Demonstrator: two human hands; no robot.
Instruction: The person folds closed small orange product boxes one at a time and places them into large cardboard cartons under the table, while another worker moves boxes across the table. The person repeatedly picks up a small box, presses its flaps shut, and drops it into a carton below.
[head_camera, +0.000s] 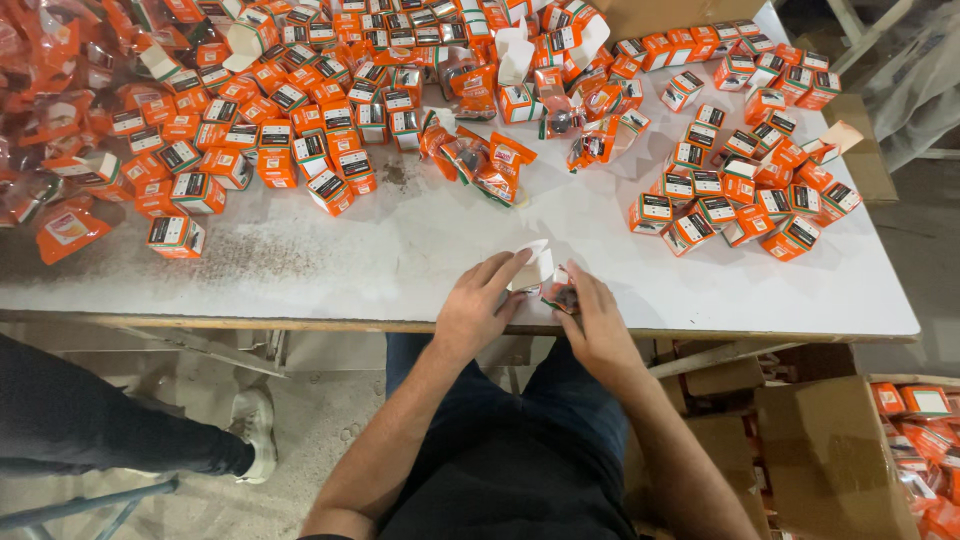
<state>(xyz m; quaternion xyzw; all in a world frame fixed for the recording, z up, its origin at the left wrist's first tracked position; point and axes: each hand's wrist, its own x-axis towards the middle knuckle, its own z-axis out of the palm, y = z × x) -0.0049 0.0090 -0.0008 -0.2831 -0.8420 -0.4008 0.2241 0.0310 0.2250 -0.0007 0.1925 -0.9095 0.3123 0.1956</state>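
1. The person's own lap (520, 470), in dark trousers, is nearest the camera, with both bare forearms reaching up from it to the table edge.
2. The white table (420, 255), its top scuffed and speckled, spans most of the view; its near edge runs just under the hands.
3. A big heap of small orange boxes (290, 110) covers the far left and middle of the table, some shut, some with white flaps open.
4. A second, tidier cluster of orange boxes (745, 185) lies to the right, well apart from the hands.
5. A brown carton (835, 460) stands on the floor at lower right, with more orange packs just beside it.
6. Another person's dark-trousered leg and white shoe (255, 430) show at lower left, under the table.
7. A few clear bags with orange parts (480, 160) lie mid-table between the two groups.
8. The left hand (480, 305) is curled, its fingers gripping an open box with white flaps (533, 268) near the table's front edge.
9. The right hand (597, 322) is closed around a small bagged part (560, 292), held touching that box.
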